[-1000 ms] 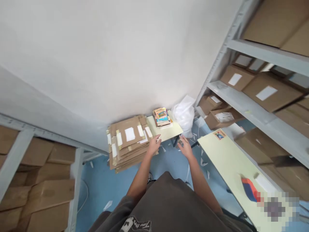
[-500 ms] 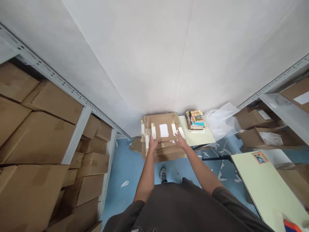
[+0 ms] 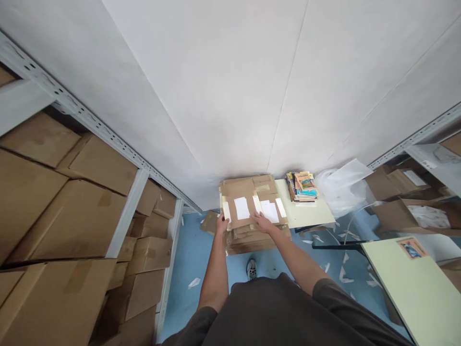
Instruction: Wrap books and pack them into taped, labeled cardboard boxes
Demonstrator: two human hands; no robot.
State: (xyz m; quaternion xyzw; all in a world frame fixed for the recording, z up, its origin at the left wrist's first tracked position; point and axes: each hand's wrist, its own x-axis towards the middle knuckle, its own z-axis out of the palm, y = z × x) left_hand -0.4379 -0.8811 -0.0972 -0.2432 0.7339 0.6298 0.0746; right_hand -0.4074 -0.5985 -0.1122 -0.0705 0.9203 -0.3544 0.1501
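A flat piece of brown cardboard (image 3: 236, 192) with a white paper (image 3: 242, 208) on it lies on top of a stack of flattened cardboard (image 3: 252, 242). My left hand (image 3: 222, 224) grips its near left corner, thumb on top and the other fingers hidden at the edge. At the near right corner, my right hand (image 3: 262, 222) rests with its fingers stretched out on the cardboard, beside a pale tape strip (image 3: 257, 203). Just right of that strip, a second white paper (image 3: 269, 212) shows on the cardboard beneath.
Right of the stack, a pile of books (image 3: 301, 186) stands on a pale table (image 3: 320, 214). White plastic (image 3: 340, 187) lies beyond it. Shelves of cardboard boxes (image 3: 82, 216) line the left, and another pale table (image 3: 403, 274) is at right. Paper scraps (image 3: 194, 283) litter the blue floor.
The top cardboard piece has shifted left on the stack, uncovering the second white paper at its right. My hands moved with it, and my right hand's fingers now lie flatter. The view has shifted slightly.
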